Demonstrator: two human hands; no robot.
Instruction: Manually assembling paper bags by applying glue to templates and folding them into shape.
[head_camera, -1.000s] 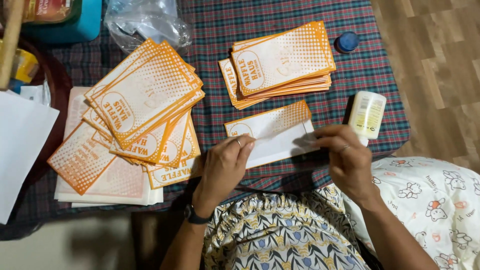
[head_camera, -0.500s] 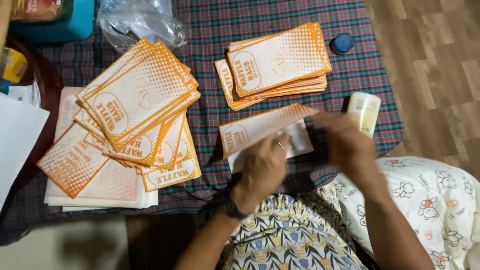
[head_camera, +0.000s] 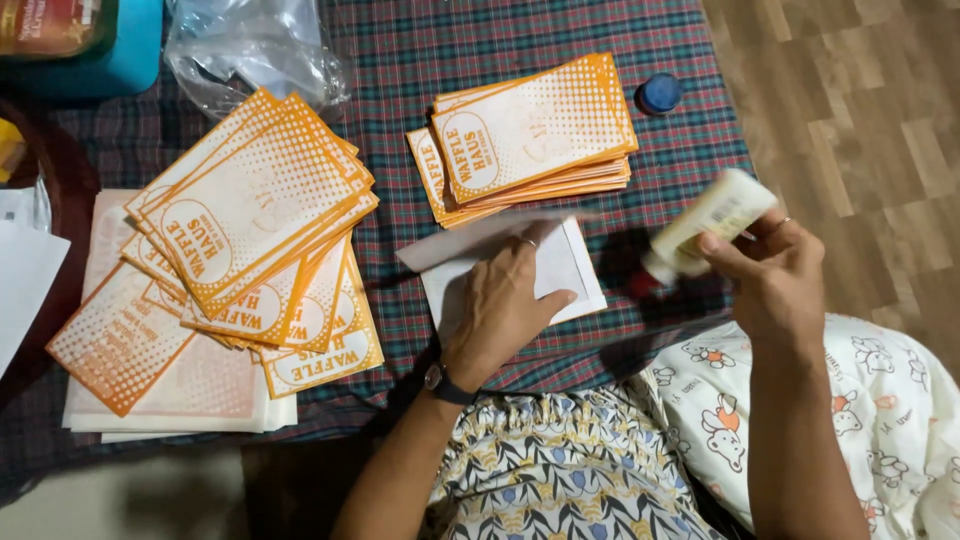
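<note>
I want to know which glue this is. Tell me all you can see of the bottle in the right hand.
The glue bottle is a small, cream-white, plastic-looking squeeze bottle, blurred in this view. It is tilted, nozzle end down and to the left, above the checked cloth. The right hand grips it around the body; its nozzle is uncapped. A blue cap lies apart on the cloth.

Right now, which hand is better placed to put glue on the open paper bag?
Right. The right hand already holds the glue bottle, tilted nozzle-down beside the white bag. The left hand lies flat on the bag, pinning it on the plaid cloth, so it probably should stay.
</note>
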